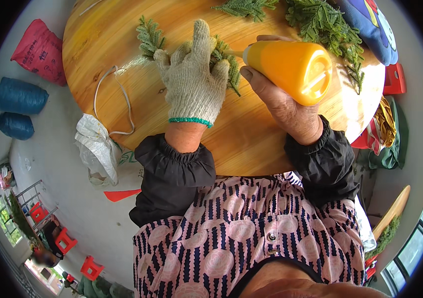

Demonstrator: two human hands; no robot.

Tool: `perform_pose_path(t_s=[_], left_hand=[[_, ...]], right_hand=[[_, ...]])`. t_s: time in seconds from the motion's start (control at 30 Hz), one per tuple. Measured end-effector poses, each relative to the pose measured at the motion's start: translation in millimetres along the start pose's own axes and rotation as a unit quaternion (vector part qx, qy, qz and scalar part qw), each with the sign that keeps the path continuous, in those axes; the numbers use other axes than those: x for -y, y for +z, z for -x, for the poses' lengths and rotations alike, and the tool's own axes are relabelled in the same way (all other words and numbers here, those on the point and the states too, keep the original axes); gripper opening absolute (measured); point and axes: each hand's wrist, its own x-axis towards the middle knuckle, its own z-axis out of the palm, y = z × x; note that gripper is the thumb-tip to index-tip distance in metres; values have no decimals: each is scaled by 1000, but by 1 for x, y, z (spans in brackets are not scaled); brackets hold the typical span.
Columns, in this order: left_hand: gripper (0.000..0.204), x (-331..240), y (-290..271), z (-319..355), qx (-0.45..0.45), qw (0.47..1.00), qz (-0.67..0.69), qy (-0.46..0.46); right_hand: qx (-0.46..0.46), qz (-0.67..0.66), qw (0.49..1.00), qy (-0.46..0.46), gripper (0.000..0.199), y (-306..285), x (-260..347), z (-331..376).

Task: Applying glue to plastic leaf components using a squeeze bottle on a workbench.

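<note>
My left hand point(192, 84), in a cream knitted glove with a green cuff, holds a green evergreen sprig point(150, 37) against the round wooden table point(251, 134). One finger points straight away from me while others curl over the sprig, whose middle they hide. Needles show on both sides of the glove. In my bare right hand point(283, 107) is a yellow squeeze bottle point(291, 67), tilted on its side with its base toward the right. Its thin nozzle points left at the sprig, close to the gloved fingers. Whether anything comes out cannot be seen.
More evergreen branches point(320, 25) lie at the table's far right, beside a blue cloth item point(368, 25). Another sprig point(247, 8) is at the far edge. A white strap point(129, 107) and white sack point(97, 149) sit at the left. Red stools point(65, 241) stand on the floor.
</note>
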Motion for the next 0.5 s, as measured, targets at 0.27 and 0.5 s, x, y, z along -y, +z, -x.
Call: perform_pose_path(t_s=[0.27, 0.5], left_hand=[[79, 2, 2, 1, 0, 1000, 1, 7], [70, 7, 2, 3, -24, 999, -9, 40]], right_hand=[[-32, -52, 998, 2, 25, -8, 4, -7], [-6, -20, 1000, 0, 26, -7, 2, -5]])
